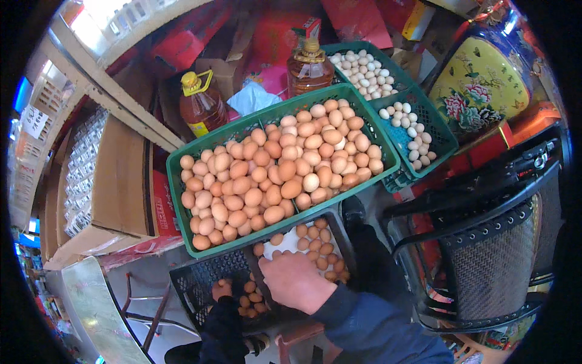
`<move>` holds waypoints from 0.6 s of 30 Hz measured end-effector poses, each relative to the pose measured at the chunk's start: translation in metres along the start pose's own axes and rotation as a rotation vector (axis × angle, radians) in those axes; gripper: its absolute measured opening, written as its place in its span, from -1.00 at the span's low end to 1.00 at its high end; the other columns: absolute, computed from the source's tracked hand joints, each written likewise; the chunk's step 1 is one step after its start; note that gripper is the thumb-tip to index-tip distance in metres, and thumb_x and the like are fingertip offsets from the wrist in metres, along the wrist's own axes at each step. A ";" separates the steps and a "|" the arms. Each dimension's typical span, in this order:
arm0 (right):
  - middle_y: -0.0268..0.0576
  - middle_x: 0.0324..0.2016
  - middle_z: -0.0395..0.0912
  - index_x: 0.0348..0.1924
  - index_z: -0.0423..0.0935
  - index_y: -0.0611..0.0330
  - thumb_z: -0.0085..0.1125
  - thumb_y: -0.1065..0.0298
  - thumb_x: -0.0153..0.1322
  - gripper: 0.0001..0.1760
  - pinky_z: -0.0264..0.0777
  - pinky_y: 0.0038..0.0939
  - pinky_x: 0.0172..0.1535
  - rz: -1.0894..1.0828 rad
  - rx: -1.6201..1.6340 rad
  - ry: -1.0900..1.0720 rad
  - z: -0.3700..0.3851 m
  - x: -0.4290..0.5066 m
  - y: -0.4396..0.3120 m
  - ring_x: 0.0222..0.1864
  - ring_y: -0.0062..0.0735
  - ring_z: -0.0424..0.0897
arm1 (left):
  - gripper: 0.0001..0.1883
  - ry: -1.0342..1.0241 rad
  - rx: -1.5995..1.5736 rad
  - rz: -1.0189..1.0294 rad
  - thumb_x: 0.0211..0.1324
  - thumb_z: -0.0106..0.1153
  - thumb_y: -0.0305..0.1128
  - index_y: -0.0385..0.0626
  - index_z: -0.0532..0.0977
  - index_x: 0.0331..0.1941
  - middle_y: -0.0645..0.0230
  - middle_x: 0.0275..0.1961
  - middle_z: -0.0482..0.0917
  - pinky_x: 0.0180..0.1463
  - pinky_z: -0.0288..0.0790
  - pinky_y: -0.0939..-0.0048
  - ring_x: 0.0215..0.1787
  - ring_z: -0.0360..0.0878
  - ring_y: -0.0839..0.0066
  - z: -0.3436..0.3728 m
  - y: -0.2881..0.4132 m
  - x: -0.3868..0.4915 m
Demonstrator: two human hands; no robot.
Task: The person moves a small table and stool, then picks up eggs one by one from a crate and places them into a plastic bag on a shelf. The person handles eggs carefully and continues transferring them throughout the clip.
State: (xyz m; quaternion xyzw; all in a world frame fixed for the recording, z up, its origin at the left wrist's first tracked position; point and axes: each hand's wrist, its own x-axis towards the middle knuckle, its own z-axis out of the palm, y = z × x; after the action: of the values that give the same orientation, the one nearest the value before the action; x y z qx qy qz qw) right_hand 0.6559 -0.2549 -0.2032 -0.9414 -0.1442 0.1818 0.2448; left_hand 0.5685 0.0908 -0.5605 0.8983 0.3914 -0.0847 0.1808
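My right hand (293, 278) is over the edge between the two sections of a black plastic crate (343, 227), back of the hand up. Its fingers are hidden, and brown eggs show just past the knuckles. Loose brown eggs (322, 249) lie on a white sheet (298, 227) in the crate's right section. Deeper in the left section (202, 268) is my left hand (222, 290), small in view, with a rounded tip like an egg at its fingers. More brown eggs (250, 299) lie right of it. What either hand grips is unclear.
A green plastic basket (179, 200) heaped with brown eggs stands just beyond. Behind it are two oil jugs (204, 109) and a green basket (448, 136) of paler eggs. A woven-seat chair (495, 259) is at right, a cardboard box (120, 182) and folding table (97, 309) at left.
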 end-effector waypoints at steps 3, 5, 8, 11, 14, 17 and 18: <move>-0.07 -0.29 0.71 -0.24 0.66 0.15 0.29 0.35 0.29 -0.81 0.63 -0.19 -0.20 0.028 -0.010 -0.021 0.002 -0.006 -0.001 -0.21 -0.14 0.75 | -0.51 -0.059 0.093 0.099 -0.12 0.40 0.02 -0.15 0.69 -0.21 -0.11 -0.21 0.73 0.06 0.55 -0.08 -0.09 0.70 -0.17 0.007 -0.002 0.001; -0.06 -0.27 0.71 -0.23 0.66 0.16 0.27 0.37 0.31 -0.82 0.63 -0.18 -0.19 0.015 -0.015 -0.047 0.007 -0.009 0.001 -0.21 -0.14 0.75 | -0.48 -0.061 0.172 0.097 -0.12 0.42 0.01 -0.12 0.69 -0.12 -0.10 -0.17 0.73 0.07 0.56 -0.08 -0.08 0.70 -0.16 0.022 -0.018 0.006; -0.07 -0.30 0.71 -0.23 0.66 0.17 0.24 0.39 0.31 -0.82 0.62 -0.19 -0.20 0.055 0.000 -0.050 0.005 -0.015 0.007 -0.23 -0.14 0.75 | -0.40 -0.059 0.237 0.056 -0.09 0.42 -0.03 -0.07 0.67 0.07 -0.07 -0.10 0.74 0.08 0.58 -0.09 -0.04 0.70 -0.17 0.032 -0.021 -0.001; 0.01 -0.29 0.65 -0.11 0.56 0.23 0.22 0.41 0.30 -0.71 0.58 -0.11 -0.27 0.039 0.035 -0.043 0.004 -0.015 0.013 -0.23 -0.03 0.71 | -0.30 -0.028 0.257 0.037 -0.07 0.43 -0.03 -0.06 0.62 0.21 -0.06 -0.04 0.74 0.09 0.58 -0.09 0.00 0.69 -0.19 0.037 -0.008 -0.013; -0.01 -0.30 0.65 -0.11 0.57 0.22 0.21 0.42 0.31 -0.72 0.58 -0.10 -0.26 0.047 0.002 -0.048 0.001 -0.012 0.010 -0.21 -0.03 0.70 | -0.25 0.015 0.246 0.004 -0.06 0.42 0.05 -0.08 0.60 0.24 -0.07 -0.01 0.74 0.11 0.58 -0.07 0.03 0.69 -0.19 0.039 -0.014 -0.012; -0.04 -0.29 0.64 -0.10 0.58 0.20 0.24 0.39 0.31 -0.71 0.58 -0.09 -0.25 0.045 0.005 -0.068 0.000 -0.012 0.013 -0.18 -0.04 0.70 | -0.28 -0.043 0.179 -0.003 -0.04 0.38 0.12 -0.11 0.65 0.16 -0.07 -0.05 0.74 0.12 0.58 -0.03 0.02 0.70 -0.13 0.026 -0.012 -0.006; -0.05 -0.29 0.65 -0.10 0.58 0.19 0.25 0.38 0.31 -0.71 0.58 -0.08 -0.24 0.051 0.009 -0.070 -0.002 -0.013 0.014 -0.17 -0.05 0.69 | -0.31 -0.083 0.137 -0.007 -0.02 0.36 0.13 -0.12 0.66 0.12 -0.06 -0.07 0.75 0.11 0.59 -0.01 0.01 0.71 -0.10 0.019 -0.012 -0.003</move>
State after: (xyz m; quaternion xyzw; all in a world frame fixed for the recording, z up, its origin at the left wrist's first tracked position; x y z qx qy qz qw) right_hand 0.6476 -0.2722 -0.2047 -0.9368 -0.1278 0.2213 0.2389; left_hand 0.5572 0.0893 -0.5800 0.9028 0.3802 -0.1490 0.1347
